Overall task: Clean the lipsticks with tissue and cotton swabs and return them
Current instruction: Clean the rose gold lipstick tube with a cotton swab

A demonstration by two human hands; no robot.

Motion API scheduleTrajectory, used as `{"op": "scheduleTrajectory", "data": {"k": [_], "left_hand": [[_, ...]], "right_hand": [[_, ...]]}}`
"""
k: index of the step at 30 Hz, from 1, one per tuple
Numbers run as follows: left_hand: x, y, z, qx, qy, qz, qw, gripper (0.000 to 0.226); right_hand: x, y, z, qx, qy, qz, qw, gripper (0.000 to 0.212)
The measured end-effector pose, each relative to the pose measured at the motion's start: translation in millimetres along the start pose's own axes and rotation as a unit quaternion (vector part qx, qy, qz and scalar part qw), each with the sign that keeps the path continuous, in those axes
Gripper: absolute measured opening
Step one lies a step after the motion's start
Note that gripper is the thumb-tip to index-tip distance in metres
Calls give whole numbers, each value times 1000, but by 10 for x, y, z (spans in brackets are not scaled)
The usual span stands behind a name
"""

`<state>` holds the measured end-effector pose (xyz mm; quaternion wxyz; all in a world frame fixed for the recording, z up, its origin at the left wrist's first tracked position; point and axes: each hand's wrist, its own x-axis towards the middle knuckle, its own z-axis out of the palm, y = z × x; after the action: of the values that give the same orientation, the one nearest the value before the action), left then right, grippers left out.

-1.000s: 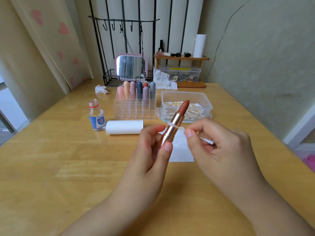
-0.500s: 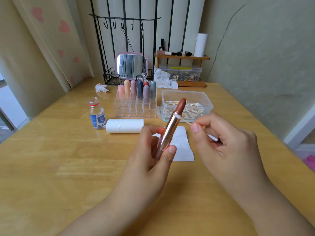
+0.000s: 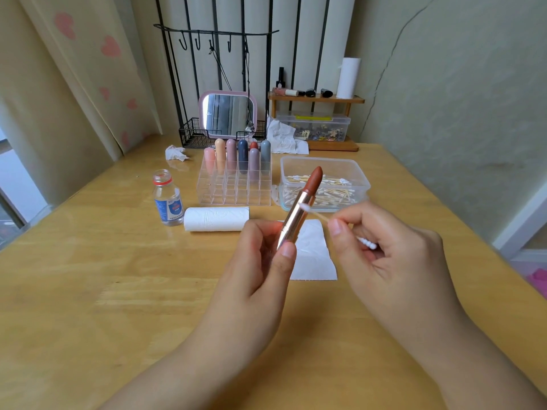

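1. One left hand (image 3: 260,261) grips a single uncapped lipstick (image 3: 300,208) by its rose-gold tube, thumb and fingers curled round it, the brown-red bullet tilted up and to the right above the surface (image 3: 88,291).
2. One right hand (image 3: 384,255) pinches one cotton swab (image 3: 313,213); its white tip touches the tube's rim just below the bullet.
3. One clear organiser (image 3: 235,187) holds seven capped lipsticks (image 3: 236,156), all in its back rows.
4. One open plastic box (image 3: 325,182) of cotton swabs sits just right of the organiser.
5. One tissue roll (image 3: 216,218) lies on its side, one small bottle (image 3: 167,198) beside it.
6. One flat tissue sheet (image 3: 313,255) lies under the hands.
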<state>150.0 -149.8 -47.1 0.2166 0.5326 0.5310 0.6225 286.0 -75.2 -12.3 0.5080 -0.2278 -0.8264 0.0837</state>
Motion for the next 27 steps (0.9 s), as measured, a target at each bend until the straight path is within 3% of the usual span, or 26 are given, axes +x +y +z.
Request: {"op": "scheduleTrajectory", "data": {"k": [20,27], "left_hand": [[-12,30,12,-1,14,24,1000,14],[-9,39,4,-2,19,21,1000,18]], "right_hand": [[21,7,-27,-10,17,-6,1000,21],[-6,-13,25,-5,-22,-25,999,20]]}}
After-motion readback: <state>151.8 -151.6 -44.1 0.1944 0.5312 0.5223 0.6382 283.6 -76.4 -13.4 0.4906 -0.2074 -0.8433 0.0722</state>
